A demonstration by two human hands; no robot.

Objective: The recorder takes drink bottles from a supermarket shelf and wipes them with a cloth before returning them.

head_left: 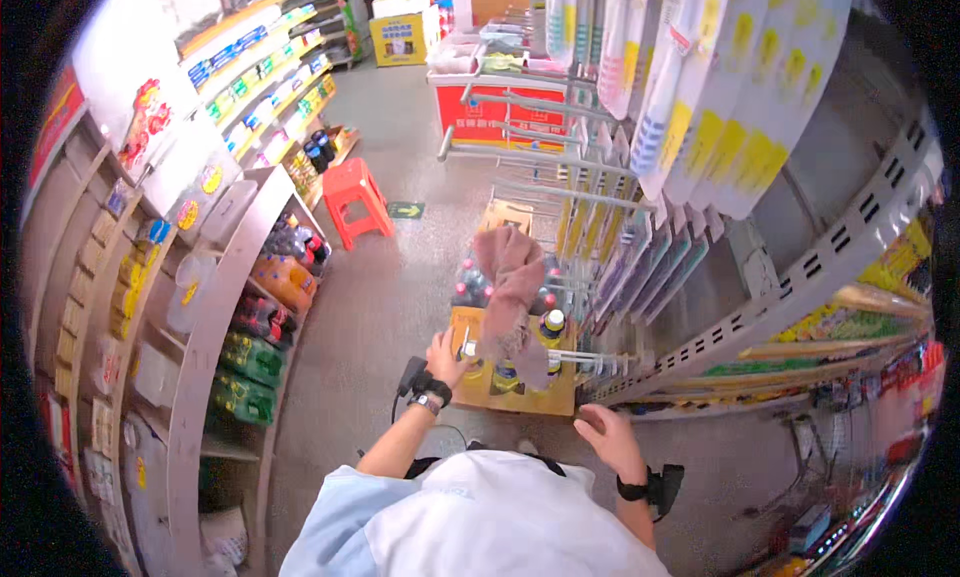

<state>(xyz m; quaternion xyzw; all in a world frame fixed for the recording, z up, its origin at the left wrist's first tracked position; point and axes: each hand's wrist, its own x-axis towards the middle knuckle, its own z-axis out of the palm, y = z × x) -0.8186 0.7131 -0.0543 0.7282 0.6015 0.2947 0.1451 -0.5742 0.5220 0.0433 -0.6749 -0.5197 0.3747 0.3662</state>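
My left hand [446,361] is at the left edge of an open cardboard box [510,405], fingers loosely bent and apart, next to a white bottle cap [468,349]. Whether it touches the cap I cannot tell. My right hand [610,441] is off the box's right front corner, fingers apart, holding nothing. A twisted dusty-pink cloth [512,277] hangs above the box, away from both hands; what holds it up does not show clearly. It hides part of the bottles [552,323] with yellow-and-dark labels in the box.
Metal hooks [545,157] with hanging packages [690,87] jut out at the right. A shelf of drink bottles [250,362] lines the left. Farther ahead stand a red stool [355,199] and a red display bin [500,112]. More dark bottles [472,285] stand behind the box.
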